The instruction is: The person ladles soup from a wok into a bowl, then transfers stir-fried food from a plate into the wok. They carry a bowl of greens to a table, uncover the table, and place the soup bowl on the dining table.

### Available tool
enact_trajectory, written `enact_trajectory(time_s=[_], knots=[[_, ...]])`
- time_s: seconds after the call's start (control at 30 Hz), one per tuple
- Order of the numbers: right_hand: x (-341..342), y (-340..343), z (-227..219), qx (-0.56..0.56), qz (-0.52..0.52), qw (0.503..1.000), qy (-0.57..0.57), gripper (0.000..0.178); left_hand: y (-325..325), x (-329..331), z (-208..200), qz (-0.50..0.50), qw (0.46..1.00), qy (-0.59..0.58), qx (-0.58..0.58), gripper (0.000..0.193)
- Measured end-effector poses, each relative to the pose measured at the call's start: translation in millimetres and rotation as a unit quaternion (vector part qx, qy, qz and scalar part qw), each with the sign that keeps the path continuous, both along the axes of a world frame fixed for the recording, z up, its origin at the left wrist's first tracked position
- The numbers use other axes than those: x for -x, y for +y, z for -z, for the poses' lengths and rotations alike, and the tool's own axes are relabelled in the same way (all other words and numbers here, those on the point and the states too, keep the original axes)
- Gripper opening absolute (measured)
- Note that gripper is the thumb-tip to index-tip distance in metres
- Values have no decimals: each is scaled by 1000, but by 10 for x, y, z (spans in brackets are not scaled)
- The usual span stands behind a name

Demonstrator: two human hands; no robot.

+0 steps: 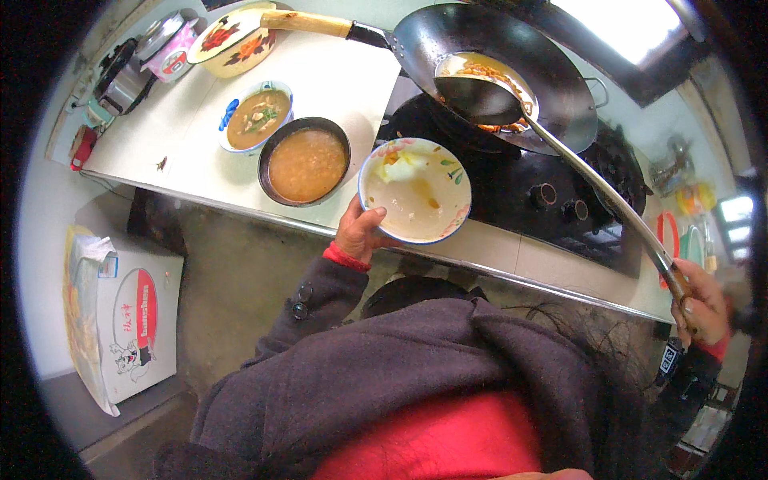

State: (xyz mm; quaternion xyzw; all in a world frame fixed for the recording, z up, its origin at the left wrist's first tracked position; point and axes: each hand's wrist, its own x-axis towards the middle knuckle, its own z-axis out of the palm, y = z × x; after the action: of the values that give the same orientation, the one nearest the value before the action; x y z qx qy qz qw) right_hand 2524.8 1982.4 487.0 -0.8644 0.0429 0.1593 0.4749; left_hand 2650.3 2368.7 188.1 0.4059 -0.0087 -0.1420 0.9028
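My left hand grips the rim of a floral bowl in front of the stove. Inside it are a pale piece of food and small brownish bits. Over on the right, my right hand is closed round the handle end of a long metal ladle. The ladle's dark head is low inside the wok, over broth with reddish-brown bits. Left of my bowl, a dark bowl of brownish soup stands on the counter, beside a patterned bowl of soup with green leaves.
The wok sits on a black gas stove, its wooden handle reaching left over the white counter. A flowered enamel basin and a lidded cooker stand at the back left. A white cabinet is on the floor at left.
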Motion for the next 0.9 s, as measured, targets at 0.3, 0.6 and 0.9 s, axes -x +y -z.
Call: enact_trajectory(time_s=[0.3,0.6,0.9], knots=[[-423,326,220,23,-14,1000,5,52,20,-67,37,-2,1000,3,-8,63],[-483,426,177,6,17,999,-36,52,-9,-116,7,9,1000,3,1,62],[-626,470,341,14,-2,1000,-11,48,-32,-192,4,24,1000,8,10,63]])
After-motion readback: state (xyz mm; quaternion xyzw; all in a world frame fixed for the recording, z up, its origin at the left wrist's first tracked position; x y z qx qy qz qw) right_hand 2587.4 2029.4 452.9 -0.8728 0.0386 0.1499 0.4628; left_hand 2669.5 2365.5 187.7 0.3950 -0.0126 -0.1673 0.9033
